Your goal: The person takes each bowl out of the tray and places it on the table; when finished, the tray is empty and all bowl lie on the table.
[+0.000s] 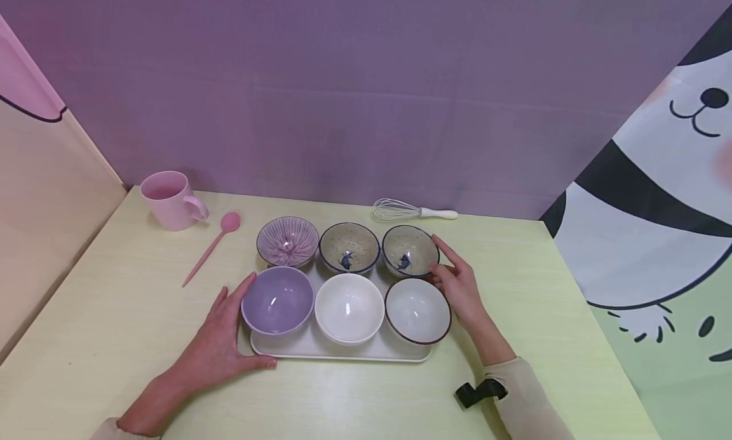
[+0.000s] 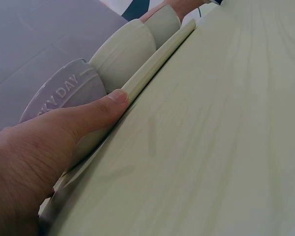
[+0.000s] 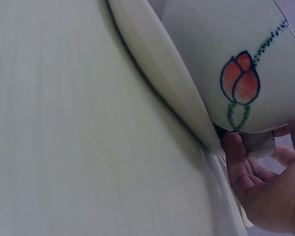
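Note:
A white tray [image 1: 343, 352] bears two rows of bowls. Behind are a pink-striped bowl [image 1: 288, 241] and two speckled blue-rimmed bowls, one central [image 1: 349, 246] and one right [image 1: 410, 249]. In front sit a purple bowl [image 1: 277, 302], a white bowl [image 1: 349, 309] and a brown-rimmed white bowl [image 1: 418, 309]. My left hand [image 1: 220, 341] spreads round the tray's front left corner, thumb [image 2: 108, 105] at its front rim, fingers beside the purple bowl. My right hand [image 1: 457, 284] reaches along the right side, fingertips at the right speckled bowl and tray edge. Some fingers are hidden.
A pink mug [image 1: 168, 201] stands at the back left of the table [image 1: 114, 325], near a pink spoon [image 1: 213, 249]. A white-handled whisk [image 1: 414, 211] lies behind the bowls, close to the purple backdrop [image 1: 343, 109]. A black strap [image 1: 480, 392] circles the right sleeve.

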Demonstrator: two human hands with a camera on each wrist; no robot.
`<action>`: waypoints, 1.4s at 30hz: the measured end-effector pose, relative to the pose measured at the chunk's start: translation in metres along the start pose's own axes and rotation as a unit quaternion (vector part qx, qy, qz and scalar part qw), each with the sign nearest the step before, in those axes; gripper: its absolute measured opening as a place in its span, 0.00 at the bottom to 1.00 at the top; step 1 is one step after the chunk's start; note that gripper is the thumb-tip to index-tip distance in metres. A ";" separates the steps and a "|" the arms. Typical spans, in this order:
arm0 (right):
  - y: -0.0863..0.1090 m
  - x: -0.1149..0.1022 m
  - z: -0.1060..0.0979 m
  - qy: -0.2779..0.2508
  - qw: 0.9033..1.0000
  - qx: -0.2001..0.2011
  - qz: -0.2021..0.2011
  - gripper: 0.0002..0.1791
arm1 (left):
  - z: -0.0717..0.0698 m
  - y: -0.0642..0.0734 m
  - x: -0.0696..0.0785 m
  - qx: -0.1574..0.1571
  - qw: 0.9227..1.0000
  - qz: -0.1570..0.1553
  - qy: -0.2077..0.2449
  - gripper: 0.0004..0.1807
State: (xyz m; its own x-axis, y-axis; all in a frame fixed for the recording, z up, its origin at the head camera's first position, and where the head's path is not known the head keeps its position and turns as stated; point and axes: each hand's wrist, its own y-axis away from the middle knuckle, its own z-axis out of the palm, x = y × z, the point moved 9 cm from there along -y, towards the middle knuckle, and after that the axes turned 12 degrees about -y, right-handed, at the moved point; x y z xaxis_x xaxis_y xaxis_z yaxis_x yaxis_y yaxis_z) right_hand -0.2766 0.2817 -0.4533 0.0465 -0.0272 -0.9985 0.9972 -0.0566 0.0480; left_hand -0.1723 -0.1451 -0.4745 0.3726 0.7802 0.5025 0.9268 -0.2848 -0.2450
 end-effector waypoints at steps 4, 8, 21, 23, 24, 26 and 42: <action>-0.001 -0.004 -0.003 -0.012 1.000 0.009 -0.010 0.34 | 0.000 -0.001 0.000 -0.001 1.000 -0.003 0.001 0.84; 0.000 -0.009 -0.007 -0.023 0.999 0.013 -0.023 0.34 | 0.000 -0.001 0.000 -0.002 1.000 -0.007 0.004 0.84; 0.010 -0.016 -0.041 -0.059 0.996 0.058 -0.021 0.35 | 0.001 -0.003 0.001 0.002 1.000 0.004 0.002 0.84; 0.010 -0.016 -0.046 -0.060 0.996 0.059 -0.018 0.35 | 0.000 -0.001 0.001 -0.002 1.000 -0.002 0.004 0.84; 0.011 -0.017 -0.048 -0.060 0.996 0.059 -0.018 0.35 | 0.000 -0.001 0.001 -0.002 1.000 -0.002 0.004 0.84; 0.013 -0.018 -0.054 -0.059 0.996 0.058 -0.019 0.35 | 0.000 0.000 0.001 -0.001 1.000 -0.001 0.003 0.84; 0.028 -0.021 -0.111 -0.067 0.992 0.107 -0.021 0.35 | -0.002 0.000 0.003 0.017 1.000 0.016 -0.002 0.84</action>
State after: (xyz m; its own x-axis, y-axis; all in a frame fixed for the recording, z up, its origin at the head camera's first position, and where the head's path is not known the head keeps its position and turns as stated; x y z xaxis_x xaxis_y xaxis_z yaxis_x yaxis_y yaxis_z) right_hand -0.2434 0.3915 -0.4342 -0.0178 -0.1513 -0.9883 0.9624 -0.2707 0.0241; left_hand -0.1706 -0.1437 -0.4719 0.4014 0.7734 0.4907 0.9123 -0.2903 -0.2888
